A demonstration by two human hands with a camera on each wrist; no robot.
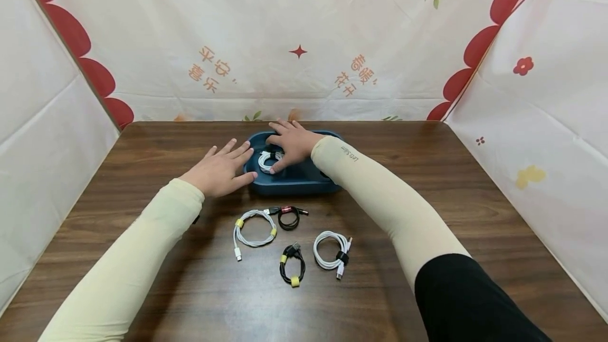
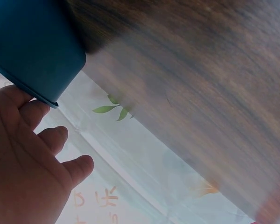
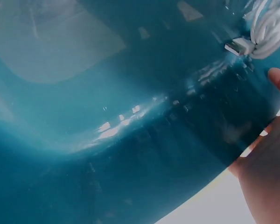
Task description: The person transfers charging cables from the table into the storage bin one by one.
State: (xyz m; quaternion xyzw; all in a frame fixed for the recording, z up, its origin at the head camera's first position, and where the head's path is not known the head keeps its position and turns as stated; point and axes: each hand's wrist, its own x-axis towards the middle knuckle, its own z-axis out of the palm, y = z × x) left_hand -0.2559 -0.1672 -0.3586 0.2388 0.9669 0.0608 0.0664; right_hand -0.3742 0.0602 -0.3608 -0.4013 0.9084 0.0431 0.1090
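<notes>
A dark blue tray [image 1: 299,189] stands near the table's back edge. In its left part lies a coiled white cable [image 1: 264,165] with a black tie; the right wrist view shows its USB plug [image 3: 240,46]. My right hand [image 1: 295,144] reaches over the tray with fingers spread, the thumb beside this coil and the fingertips by the back rim. My left hand [image 1: 220,170] is at the tray's left end, fingers extended. In the left wrist view, fingertips [image 2: 37,109] of that hand meet the tray's rim.
In front of the tray lie a white cable [image 1: 256,244] with yellow ties, a small black cable [image 1: 290,227] with a red band, a black cable [image 1: 282,271] with yellow ties and a white cable [image 1: 326,265] with a black tie. Printed cloth [image 1: 285,25] surrounds the wooden table [image 1: 214,300].
</notes>
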